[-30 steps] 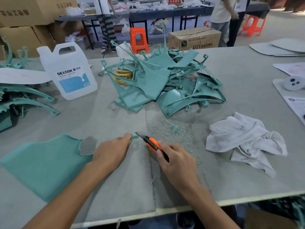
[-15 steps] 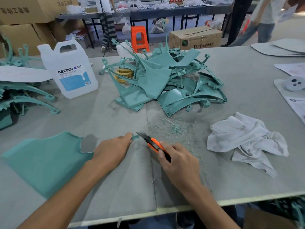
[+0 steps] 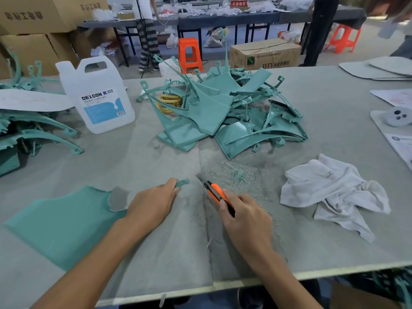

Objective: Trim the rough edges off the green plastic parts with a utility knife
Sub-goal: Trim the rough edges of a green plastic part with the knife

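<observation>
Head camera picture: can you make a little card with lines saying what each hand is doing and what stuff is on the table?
Left hand: pinches the hooked tip of the green plastic part, which lies flat on the table
Right hand: holds the utility knife, blade out, pointing toward that tip
Shavings: thin green curls beyond the knife
Pile: more green parts, heaped at the far middle
Cloth: white, crumpled, to the right
Jug: white, labelled DEXCON, far left
</observation>
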### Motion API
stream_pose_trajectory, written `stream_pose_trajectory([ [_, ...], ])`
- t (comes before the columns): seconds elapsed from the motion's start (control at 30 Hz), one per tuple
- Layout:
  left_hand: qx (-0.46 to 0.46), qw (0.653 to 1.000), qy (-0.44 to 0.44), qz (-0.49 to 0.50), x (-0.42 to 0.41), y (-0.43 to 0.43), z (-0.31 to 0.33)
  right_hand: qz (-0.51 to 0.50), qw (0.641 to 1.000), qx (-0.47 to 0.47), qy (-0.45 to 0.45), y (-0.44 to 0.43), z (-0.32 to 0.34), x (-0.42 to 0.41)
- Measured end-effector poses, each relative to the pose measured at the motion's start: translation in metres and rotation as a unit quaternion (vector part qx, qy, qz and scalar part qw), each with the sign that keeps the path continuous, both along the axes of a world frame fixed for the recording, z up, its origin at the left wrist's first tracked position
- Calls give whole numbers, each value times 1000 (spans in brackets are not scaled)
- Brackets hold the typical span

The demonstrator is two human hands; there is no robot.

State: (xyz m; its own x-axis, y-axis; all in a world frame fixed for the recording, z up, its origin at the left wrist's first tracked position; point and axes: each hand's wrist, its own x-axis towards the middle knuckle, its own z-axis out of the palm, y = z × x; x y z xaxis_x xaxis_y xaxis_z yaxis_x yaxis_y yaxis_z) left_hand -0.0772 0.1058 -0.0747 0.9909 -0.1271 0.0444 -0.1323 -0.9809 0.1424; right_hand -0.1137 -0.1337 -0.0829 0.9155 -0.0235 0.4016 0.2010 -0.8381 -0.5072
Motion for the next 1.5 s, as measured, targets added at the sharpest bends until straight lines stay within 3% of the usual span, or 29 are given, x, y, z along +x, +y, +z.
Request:
stream_pose_trajectory([
  [0.1,-95,995,-19,5,0,-1,5,-9,999,30,8,-1,2,0],
  [0.2,-250,966,-50,32,7,-16,14,-14,997,71,24,-4,2,1],
  [0.27,-298,952,-54,52,12,-27,24,-11,995,91,28,-6,1,1],
  [0.43,-152,984,-25,85,10,-22,36,-30,992,114,49,-10,-2,2],
  [0.53,-116,981,-48,145,-20,12,31,-25,990,128,54,-10,-1,1],
  [0.63,-76,967,-7,244,-62,64,19,-24,990,131,53,-11,1,0],
  [0.77,-84,917,52,386,-120,110,8,-21,989,129,65,-9,3,1],
  [0.87,-80,921,71,375,-132,105,4,-12,989,137,58,-8,4,1],
  [0.93,-127,920,58,367,-129,99,4,-7,987,147,57,-10,4,1],
  [1.07,-428,825,-102,354,-121,90,10,-35,981,187,43,-11,4,-1],
  [1.17,-529,769,-228,275,-115,74,26,-37,980,192,44,-11,7,-2],
  [1.23,-552,750,-267,249,-111,59,40,-30,980,191,43,-11,8,-2],
  [1.4,-483,822,-209,216,-103,20,53,-10,983,178,34,-10,4,0],
  [1.5,-515,817,-178,189,-100,7,53,2,989,146,14,-7,2,0],
])
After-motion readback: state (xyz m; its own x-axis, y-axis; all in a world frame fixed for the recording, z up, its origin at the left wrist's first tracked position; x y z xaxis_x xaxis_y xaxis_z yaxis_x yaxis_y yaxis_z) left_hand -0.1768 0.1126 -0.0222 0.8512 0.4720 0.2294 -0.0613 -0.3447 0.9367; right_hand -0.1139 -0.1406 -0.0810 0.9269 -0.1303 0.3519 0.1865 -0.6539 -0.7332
